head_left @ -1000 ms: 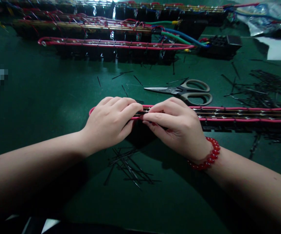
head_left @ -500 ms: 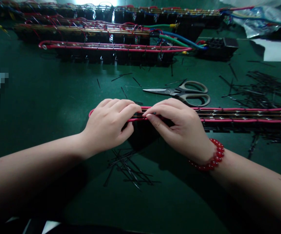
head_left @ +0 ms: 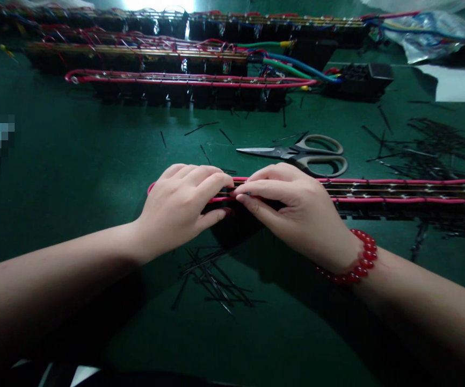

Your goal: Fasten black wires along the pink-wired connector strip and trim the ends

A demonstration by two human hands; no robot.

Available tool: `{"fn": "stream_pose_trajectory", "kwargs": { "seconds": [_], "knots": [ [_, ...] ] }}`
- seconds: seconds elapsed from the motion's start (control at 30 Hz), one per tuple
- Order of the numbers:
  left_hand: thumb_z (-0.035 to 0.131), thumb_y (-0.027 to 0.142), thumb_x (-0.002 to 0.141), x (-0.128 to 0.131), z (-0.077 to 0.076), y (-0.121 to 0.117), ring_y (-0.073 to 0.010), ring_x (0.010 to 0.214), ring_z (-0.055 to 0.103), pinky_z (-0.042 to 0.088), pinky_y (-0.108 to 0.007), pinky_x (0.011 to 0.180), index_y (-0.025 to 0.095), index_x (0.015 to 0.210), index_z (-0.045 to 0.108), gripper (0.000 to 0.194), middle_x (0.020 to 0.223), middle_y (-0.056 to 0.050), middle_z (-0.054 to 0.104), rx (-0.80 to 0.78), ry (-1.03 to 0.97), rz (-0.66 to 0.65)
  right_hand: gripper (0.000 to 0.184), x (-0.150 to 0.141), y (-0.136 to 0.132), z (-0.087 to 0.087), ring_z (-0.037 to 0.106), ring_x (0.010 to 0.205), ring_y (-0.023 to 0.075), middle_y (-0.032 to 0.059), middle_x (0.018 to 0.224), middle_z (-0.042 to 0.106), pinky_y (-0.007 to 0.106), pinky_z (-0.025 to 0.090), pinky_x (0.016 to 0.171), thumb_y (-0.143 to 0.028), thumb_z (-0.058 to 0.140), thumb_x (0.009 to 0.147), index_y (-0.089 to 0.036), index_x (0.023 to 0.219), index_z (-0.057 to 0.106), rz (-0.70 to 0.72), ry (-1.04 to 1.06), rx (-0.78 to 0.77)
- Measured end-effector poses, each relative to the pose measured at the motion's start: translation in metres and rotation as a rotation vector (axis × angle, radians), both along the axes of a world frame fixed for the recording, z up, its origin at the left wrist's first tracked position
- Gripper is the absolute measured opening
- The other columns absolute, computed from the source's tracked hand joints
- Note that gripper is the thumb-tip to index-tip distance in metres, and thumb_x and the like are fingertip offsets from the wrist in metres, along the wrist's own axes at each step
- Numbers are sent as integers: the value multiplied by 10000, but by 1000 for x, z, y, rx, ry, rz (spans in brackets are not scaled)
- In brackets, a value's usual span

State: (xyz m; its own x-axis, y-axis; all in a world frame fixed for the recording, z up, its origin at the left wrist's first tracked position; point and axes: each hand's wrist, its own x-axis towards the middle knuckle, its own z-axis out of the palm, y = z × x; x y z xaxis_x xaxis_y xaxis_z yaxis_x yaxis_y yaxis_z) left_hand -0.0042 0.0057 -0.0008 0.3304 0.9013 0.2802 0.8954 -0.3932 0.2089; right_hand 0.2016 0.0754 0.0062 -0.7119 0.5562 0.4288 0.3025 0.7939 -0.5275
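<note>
A long black strip assembly (head_left: 407, 192) with brass rails and red wire along both edges lies across the bench, its left end under my hands. My left hand (head_left: 184, 201) is closed over that end, fingers on the far side and thumb on the near side. Close beside it, my right hand (head_left: 297, 207) pinches a small dark piece (head_left: 248, 193) between thumb and forefinger at the rails; it looks like a black cable tie, mostly hidden by the fingers. Black-and-grey scissors (head_left: 292, 153) lie just behind the strip, blades pointing left.
Loose black cable ties (head_left: 212, 279) lie in front of my hands, and a bigger pile of ties (head_left: 437, 148) is at the right. Further back stand several wired strips (head_left: 192, 80), a black connector block (head_left: 361, 80), a plastic bag (head_left: 429, 32) and white paper (head_left: 464, 83).
My right hand has shifted slightly left, its fingertips now closer to the left hand. The left thumb has straightened toward the right along the strip's near edge.
</note>
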Motion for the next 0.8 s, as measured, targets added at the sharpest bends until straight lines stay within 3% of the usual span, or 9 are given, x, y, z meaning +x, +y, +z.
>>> {"fn": "stream_pose_trajectory", "kwargs": {
  "seconds": [0.37,0.63,0.8],
  "knots": [
    [627,359,916,0,-1,-3,-249,1205,569,427,-428,1031,242,1116,599,234,1297,-77,618,69,-146,17,130,0,0,1,667,879,203,75,939,740,341,525,762,-232,652,906,-172,894,767,-6,-6,-2],
    [577,258,921,1,-1,-1,-228,1119,622,464,-387,958,207,1131,581,216,1221,-74,666,43,-118,23,123,-1,-6,2,675,754,157,31,872,739,297,537,695,-255,627,939,-193,961,731,-240,199,-197],
    [575,276,927,1,-1,-1,-227,1099,630,470,-388,952,197,1131,584,219,1213,-74,675,60,-128,8,150,0,-4,2,675,724,159,39,872,744,302,531,658,-292,625,944,-195,974,734,-290,258,-245]
  ]
}}
